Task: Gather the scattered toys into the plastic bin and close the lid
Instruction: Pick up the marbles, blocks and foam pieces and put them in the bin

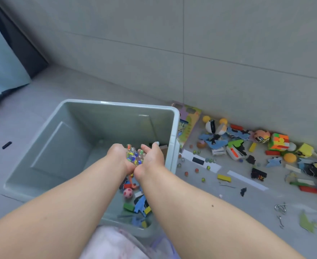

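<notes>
In the head view, a heap of glass marbles [134, 156] is cupped between the left hand [118, 158] and the right hand [151, 158], which are pressed together at the heels of the palms and held above the open plastic bin [175, 139]. The fingers of both hands are curled upward round the marbles, so that a shallow bowl is formed — the load is carried jointly, not pinched. The bin, pale grey-green, is stood on the tiled floor [247, 206] near the wall; no lid can be made out on it. At the bottom of the bin, below the forearms, a pink spotted ball [128, 192], a green block [129, 206] and blue foam pieces [140, 204] are seen. To the right of the bin, toys are scattered along the wall: loose marbles [196, 170] just beside the bin wall, a multicoloured puzzle cube [278, 142], an orange ball [290, 157], a yellow block [224, 178] and white strips [247, 180] (among much else too small to tell). A flat printed board [188, 120] is leaned behind the bin's far right corner.
</notes>
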Motion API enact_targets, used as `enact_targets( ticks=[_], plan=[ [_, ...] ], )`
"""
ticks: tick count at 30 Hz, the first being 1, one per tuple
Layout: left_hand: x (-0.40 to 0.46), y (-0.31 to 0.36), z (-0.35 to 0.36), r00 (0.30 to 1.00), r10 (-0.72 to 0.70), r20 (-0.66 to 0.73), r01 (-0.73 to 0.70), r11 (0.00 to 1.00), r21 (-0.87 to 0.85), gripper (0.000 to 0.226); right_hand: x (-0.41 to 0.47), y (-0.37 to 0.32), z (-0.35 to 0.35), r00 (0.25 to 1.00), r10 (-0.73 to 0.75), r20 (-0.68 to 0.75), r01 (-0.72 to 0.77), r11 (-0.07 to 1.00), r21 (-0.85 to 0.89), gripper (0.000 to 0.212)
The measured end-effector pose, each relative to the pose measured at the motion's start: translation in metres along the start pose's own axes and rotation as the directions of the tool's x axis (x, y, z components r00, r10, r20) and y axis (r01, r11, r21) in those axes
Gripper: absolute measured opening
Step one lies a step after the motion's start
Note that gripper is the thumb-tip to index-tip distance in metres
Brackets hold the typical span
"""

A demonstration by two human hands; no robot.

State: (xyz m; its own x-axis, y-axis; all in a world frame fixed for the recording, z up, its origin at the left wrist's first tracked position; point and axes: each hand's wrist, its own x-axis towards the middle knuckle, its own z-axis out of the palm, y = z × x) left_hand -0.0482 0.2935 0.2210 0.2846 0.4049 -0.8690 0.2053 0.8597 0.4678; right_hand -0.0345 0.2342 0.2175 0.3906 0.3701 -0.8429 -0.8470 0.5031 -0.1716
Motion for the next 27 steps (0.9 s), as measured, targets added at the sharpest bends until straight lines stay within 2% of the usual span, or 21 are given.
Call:
enact_targets(
  ticks=[5, 9, 13, 15, 17, 19, 21, 24, 27],
  plan=[
    [0.005, 0.002, -0.004, 0.996, -0.045, -0.082, 0.063, 0.971, 0.231, 0.036, -0.007, -0.006, -0.006, 0.995, 0.067, -0.068, -0.074, 0.991, -0.111, 0.064],
    [0.012, 0.005, -0.007, 0.996, -0.060, -0.061, 0.075, 0.952, 0.297, 0.055, -0.018, -0.015, -0.010, 0.998, 0.031, -0.061, -0.043, 0.976, -0.215, 0.067],
    [0.008, 0.003, 0.002, 0.999, -0.032, -0.001, 0.031, 0.949, 0.315, 0.067, -0.021, -0.024, -0.016, 0.995, -0.086, 0.043, 0.096, 0.924, -0.370, 0.065],
    [0.004, -0.001, 0.008, 0.998, -0.019, 0.064, -0.005, 0.935, 0.354, 0.068, -0.019, -0.029, -0.022, 0.966, -0.225, 0.128, 0.259, 0.832, -0.490, 0.061],
    [-0.004, -0.010, 0.017, 0.988, 0.014, 0.151, -0.078, 0.904, 0.421, 0.064, -0.018, -0.037, -0.033, 0.882, -0.405, 0.238, 0.462, 0.652, -0.601, 0.054],
    [-0.015, -0.023, 0.030, 0.967, 0.055, 0.250, -0.181, 0.836, 0.517, 0.054, -0.019, -0.048, -0.045, 0.795, -0.531, 0.294, 0.586, 0.547, -0.598, 0.047],
    [-0.028, -0.035, 0.042, 0.940, 0.126, 0.316, -0.302, 0.740, 0.601, 0.040, -0.018, -0.064, -0.058, 0.772, -0.579, 0.263, 0.605, 0.544, -0.581, 0.045],
    [-0.043, -0.043, 0.058, 0.876, 0.255, 0.410, -0.472, 0.629, 0.618, 0.022, -0.015, -0.087, -0.079, 0.787, -0.597, 0.154, 0.560, 0.588, -0.583, 0.049],
    [-0.057, -0.053, 0.066, 0.810, 0.232, 0.539, -0.550, 0.622, 0.558, 0.032, -0.013, -0.108, -0.100, 0.781, -0.622, 0.058, 0.529, 0.609, -0.591, 0.052]
  ],
)
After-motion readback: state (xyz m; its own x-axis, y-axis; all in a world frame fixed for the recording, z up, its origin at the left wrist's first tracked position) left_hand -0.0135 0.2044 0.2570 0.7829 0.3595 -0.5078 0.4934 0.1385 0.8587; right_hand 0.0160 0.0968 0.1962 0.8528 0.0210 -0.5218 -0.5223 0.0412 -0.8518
